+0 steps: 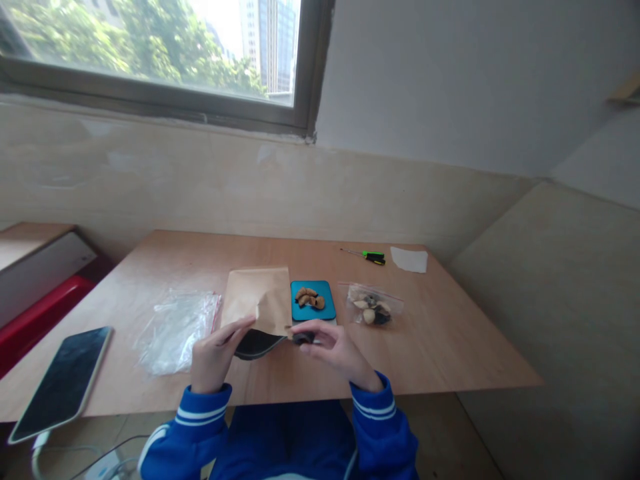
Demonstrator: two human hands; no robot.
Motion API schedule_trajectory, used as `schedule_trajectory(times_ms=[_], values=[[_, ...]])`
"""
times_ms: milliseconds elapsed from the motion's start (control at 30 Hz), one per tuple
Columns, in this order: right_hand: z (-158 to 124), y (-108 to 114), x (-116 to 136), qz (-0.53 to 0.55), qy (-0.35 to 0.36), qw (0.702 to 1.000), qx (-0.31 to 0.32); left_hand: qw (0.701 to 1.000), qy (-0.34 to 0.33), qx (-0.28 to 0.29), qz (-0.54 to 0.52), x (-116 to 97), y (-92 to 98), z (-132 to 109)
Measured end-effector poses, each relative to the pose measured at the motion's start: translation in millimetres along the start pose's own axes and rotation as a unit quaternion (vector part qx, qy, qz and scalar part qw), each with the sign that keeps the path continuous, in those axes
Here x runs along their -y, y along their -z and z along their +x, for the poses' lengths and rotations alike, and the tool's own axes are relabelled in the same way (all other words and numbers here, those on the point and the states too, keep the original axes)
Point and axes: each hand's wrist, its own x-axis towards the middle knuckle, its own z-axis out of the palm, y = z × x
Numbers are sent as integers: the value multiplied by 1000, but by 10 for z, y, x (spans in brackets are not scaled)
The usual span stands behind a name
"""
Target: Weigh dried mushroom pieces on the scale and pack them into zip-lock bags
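Right hand (336, 345) partly hides a dark piece (303, 338); frame edges crop red chair (30, 325) and window (165, 43).

No text, label, brand, number or sign can be read here

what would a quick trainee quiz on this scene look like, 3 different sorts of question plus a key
1. What is the right hand holding between its fingertips?
2. True or false: several brown pieces lie on the blue square surface.
3. Put these in order from left to right in the picture: brown paper bag, clear bag of pale and dark pieces, dark-screened device.

Key
1. A small dark piece.
2. True.
3. Dark-screened device, brown paper bag, clear bag of pale and dark pieces.
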Motion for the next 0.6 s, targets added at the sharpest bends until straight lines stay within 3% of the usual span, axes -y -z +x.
schedule_trajectory(times_ms=[133, 233, 433, 600], values=[[134, 521, -372, -108, -5, 982, -157, 1000, 5, 3, 0, 52, -11, -13], [373, 766, -692, -176, -13, 957, -231, 1000, 6, -2, -2, 47, -34, -10], [818, 874, -1036, -199, 5, 951, -235, 1000, 6, 9, -5, 17, 8, -19], [834, 876, -1073, -215, 11, 951, -224, 1000, 7, 8, -8, 28, 33, -23]])
